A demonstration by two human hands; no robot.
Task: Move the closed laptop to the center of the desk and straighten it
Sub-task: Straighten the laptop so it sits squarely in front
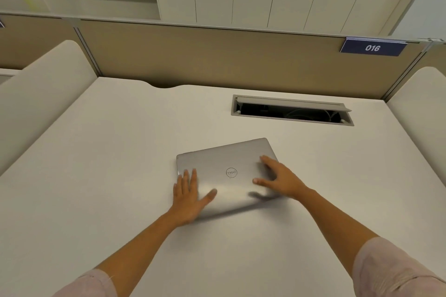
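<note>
A closed silver laptop (pixel 226 164) with a round logo on its lid lies near the middle of the white desk (pixel 108 152), turned a little so its right side sits farther back. My left hand (pixel 189 194) lies flat on the lid's near left corner, fingers spread. My right hand (pixel 277 178) presses on the lid's right side, fingers apart, with the thumb toward the logo. The laptop's near edge looks blurred.
An open cable hatch (pixel 292 111) is cut into the desk behind the laptop, to the right. A beige partition (pixel 217 55) with a blue "016" sign (pixel 372 48) closes the back. Low cream side panels (pixel 36 103) flank the desk. White cabinets stand beyond.
</note>
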